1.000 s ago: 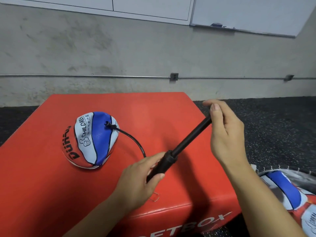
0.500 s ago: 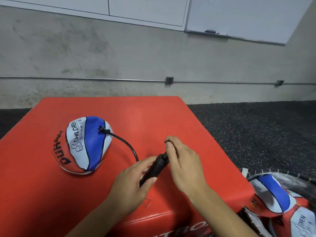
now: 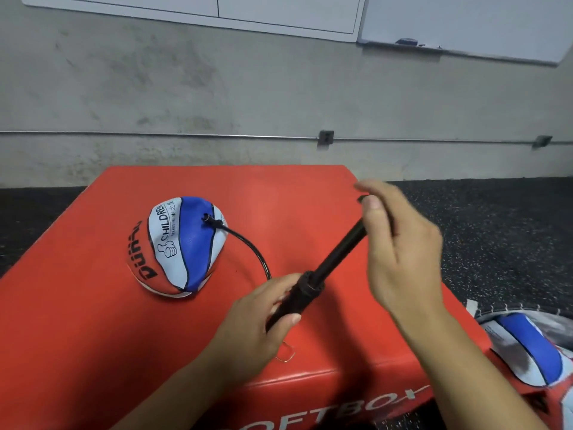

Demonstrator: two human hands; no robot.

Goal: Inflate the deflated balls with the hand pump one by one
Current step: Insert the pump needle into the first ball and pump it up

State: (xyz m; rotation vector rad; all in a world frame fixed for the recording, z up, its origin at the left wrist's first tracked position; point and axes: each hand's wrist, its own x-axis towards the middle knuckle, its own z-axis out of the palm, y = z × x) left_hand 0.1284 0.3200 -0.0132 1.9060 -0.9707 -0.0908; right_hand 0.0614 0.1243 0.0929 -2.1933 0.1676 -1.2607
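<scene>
The left hand point(image 3: 257, 321) grips the hand pump point(image 3: 313, 283) barrel to steady it while the right hand point(image 3: 400, 243) clasps the extended plunger handle, feeding the hose point(image 3: 251, 246) into the flattened children's ball point(image 3: 176, 246).

Background: a rough grey concrete wall point(image 3: 217, 88) crossed by a thin horizontal metal conduit point(image 3: 155, 134) held by two brackets. Above, white panels point(image 3: 186, 7) and, to the right, a whiteboard point(image 3: 465, 23) whose tray carries a blue eraser point(image 3: 406, 41). Floor: black speckled rubber flooring point(image 3: 496, 218). Foreground: a red padded box point(image 3: 93, 336) lettered in white on its front face.
</scene>
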